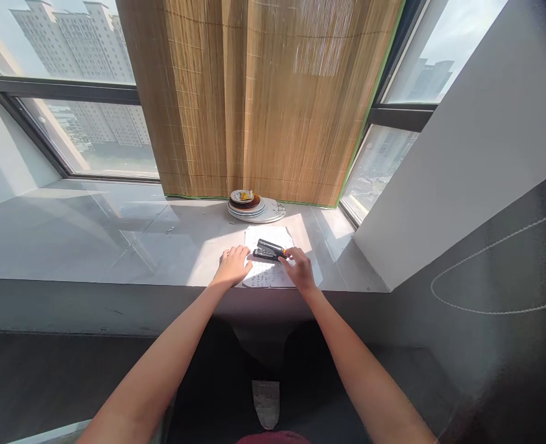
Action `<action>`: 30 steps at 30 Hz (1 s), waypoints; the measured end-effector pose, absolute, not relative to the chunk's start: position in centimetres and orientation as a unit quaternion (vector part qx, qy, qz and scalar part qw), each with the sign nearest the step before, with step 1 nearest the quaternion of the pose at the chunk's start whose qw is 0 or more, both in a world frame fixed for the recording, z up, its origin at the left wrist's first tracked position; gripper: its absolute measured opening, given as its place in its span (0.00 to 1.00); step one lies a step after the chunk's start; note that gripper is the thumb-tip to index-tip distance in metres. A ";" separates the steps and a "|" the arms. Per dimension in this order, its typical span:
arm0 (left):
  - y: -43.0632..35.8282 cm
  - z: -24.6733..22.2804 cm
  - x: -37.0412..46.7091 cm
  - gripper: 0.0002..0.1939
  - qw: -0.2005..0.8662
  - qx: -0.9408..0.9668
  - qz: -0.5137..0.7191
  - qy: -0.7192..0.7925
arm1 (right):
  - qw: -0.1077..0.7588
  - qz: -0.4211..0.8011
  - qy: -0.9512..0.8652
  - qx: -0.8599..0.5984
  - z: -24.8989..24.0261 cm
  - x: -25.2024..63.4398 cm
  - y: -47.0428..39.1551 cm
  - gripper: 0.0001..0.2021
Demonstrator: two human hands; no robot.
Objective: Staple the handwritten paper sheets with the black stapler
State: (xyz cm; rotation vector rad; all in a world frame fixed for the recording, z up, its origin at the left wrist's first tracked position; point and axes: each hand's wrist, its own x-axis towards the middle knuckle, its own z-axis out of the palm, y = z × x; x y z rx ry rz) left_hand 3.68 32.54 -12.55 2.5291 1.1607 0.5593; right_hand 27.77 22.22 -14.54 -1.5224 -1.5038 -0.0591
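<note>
A black stapler (pixel 267 249) with an orange bit at its right end lies across white paper (pixel 268 280) with handwriting on it. My right hand (pixel 301 269) is closed round the stapler's right end, thumb toward me and fingers on the far side. At the paper's left edge rests my left hand (pixel 233 266), palm down with the fingers stretched forward and the thumb apart. A small gap separates it from the stapler's left end. Whether its fingers press on the paper is hard to make out.
Behind the paper, a stack of plates (pixel 246 208) stands on the pale window ledge (pixel 92 246). A bamboo blind (pixel 273 111) hangs down to the ledge, between windows. A white wall (pixel 458 142) slants in at the right, near a looped cord (pixel 485 312).
</note>
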 end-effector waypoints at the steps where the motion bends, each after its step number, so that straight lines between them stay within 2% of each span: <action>1: 32.6 -12.6 3.7 0.18 0.157 0.879 0.202 0.402 | 0.473 -0.020 -0.610 -0.635 -14.5 27.8 22.2 0.09; 6: 32.7 -12.7 3.7 0.16 0.187 0.866 0.217 0.409 | 0.449 -0.020 -0.611 -0.652 -14.1 27.8 22.2 0.05; 11: 32.8 -12.7 3.7 0.17 0.218 0.856 0.230 0.407 | 0.380 -0.069 -0.625 -0.679 -14.1 27.4 22.2 0.08; 17: 32.9 -13.0 3.5 0.21 0.221 0.854 0.245 0.403 | 0.342 -0.080 -0.630 -0.693 -14.2 26.9 21.8 0.09; 20: 33.0 -13.1 3.4 0.22 0.234 0.842 0.257 0.413 | 0.351 -0.080 -0.630 -0.688 -14.3 27.0 21.7 0.09; 23: 33.1 -13.2 3.3 0.23 0.257 0.825 0.271 0.424 | 0.407 -0.076 -0.615 -0.671 -14.0 27.4 22.4 0.01; 25: 33.1 -13.2 3.1 0.23 0.267 0.817 0.278 0.428 | 0.438 -0.054 -0.598 -0.669 -13.5 27.7 23.4 0.11; 27: 33.2 -13.3 3.0 0.22 0.275 0.811 0.295 0.425 | 0.424 0.008 -0.601 -0.677 -12.6 28.0 24.7 0.20; 28: 33.3 -13.4 2.9 0.22 0.281 0.807 0.305 0.421 | 0.400 0.048 -0.614 -0.679 -12.1 28.1 25.3 0.22; 30: 33.4 -13.7 2.7 0.22 0.299 0.798 0.321 0.414 | 0.339 0.113 -0.650 -0.670 -11.0 27.9 26.2 0.19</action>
